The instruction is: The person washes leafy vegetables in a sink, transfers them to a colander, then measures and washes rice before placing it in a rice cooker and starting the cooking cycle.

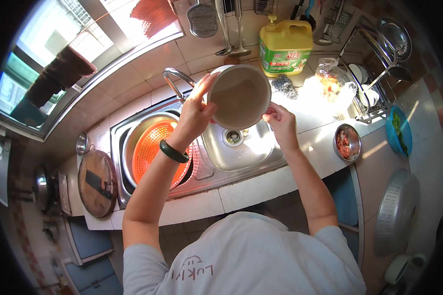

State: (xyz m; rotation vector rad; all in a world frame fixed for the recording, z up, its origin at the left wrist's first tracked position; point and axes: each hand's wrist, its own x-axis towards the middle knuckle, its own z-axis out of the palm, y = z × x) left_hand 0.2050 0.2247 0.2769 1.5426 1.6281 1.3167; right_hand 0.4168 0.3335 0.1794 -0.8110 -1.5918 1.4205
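Observation:
Between my two hands is a round white bowl (240, 96), raised above the sink and tilted so its inside faces me. My left hand (196, 108) grips its left rim, thumb at the edge; a dark bangle circles that wrist. At the lower right rim, the fingers of my right hand (282, 123) pinch the bowl. Beneath it lies the right basin (225, 155) of a steel sink, with small scraps around the drain strainer (233, 137). An orange colander (151, 147) sits inside a metal bowl in the left basin, partly hidden by my left forearm. Behind rises the curved faucet (178, 75).
A cleaver (98, 184) rests on a round wooden chopping board (109, 167) at left. Behind stand a yellow detergent jug (286, 44) and a steel-wool scrubber (285, 86). Rightward are a plastic bag (349, 90), a dish rack (369, 118), a steel bowl (359, 143) of meat and a blue basket (391, 127).

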